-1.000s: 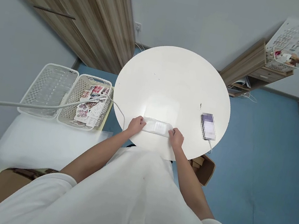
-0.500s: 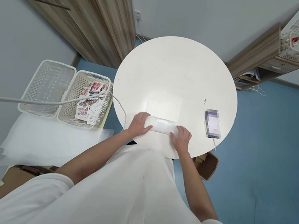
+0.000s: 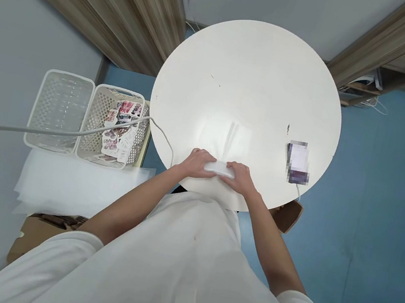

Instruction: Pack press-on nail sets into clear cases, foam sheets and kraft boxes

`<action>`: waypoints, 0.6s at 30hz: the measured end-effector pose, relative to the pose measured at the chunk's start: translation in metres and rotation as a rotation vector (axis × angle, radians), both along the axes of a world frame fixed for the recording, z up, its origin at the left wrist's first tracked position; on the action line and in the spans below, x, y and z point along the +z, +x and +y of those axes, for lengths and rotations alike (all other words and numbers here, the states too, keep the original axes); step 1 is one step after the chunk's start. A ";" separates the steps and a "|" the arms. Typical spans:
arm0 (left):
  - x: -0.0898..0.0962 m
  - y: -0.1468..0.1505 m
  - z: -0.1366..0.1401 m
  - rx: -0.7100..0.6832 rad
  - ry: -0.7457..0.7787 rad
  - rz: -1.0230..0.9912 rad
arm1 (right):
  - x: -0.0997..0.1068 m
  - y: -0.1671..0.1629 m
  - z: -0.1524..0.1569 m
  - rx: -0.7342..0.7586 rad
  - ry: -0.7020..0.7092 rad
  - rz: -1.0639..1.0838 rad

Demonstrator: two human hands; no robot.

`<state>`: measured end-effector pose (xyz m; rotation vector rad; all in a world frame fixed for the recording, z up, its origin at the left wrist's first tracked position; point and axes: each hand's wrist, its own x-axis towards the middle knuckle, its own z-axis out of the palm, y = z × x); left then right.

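Note:
A white wrapped bundle (image 3: pixel 220 168), long and narrow, is held level just above or on the near part of the round white table (image 3: pixel 254 82); whether it touches the top I cannot tell. My left hand (image 3: pixel 197 164) is closed around its left end, thumb on the near side. Around the right end my right hand (image 3: pixel 240 178) is closed in the same way. What lies inside the wrapping is hidden.
A phone (image 3: pixel 298 162) with a cable lies on the table's right side. To the left stand a white basket (image 3: pixel 85 125) with printed cards and another basket (image 3: pixel 38 107) of clear plastic pieces. White sheets (image 3: pixel 72 181) lie below them. A grey cable (image 3: pixel 113 127) crosses to the table.
My hands have come closer together on the bundle, which now shows a narrower, shorter side. The view has shifted, so the table appears larger.

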<state>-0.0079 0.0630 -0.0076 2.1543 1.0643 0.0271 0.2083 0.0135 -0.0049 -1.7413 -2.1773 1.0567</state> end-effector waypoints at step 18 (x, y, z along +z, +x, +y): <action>-0.011 -0.028 0.023 0.633 -0.200 -0.064 | -0.015 0.007 0.024 -0.422 -0.167 0.135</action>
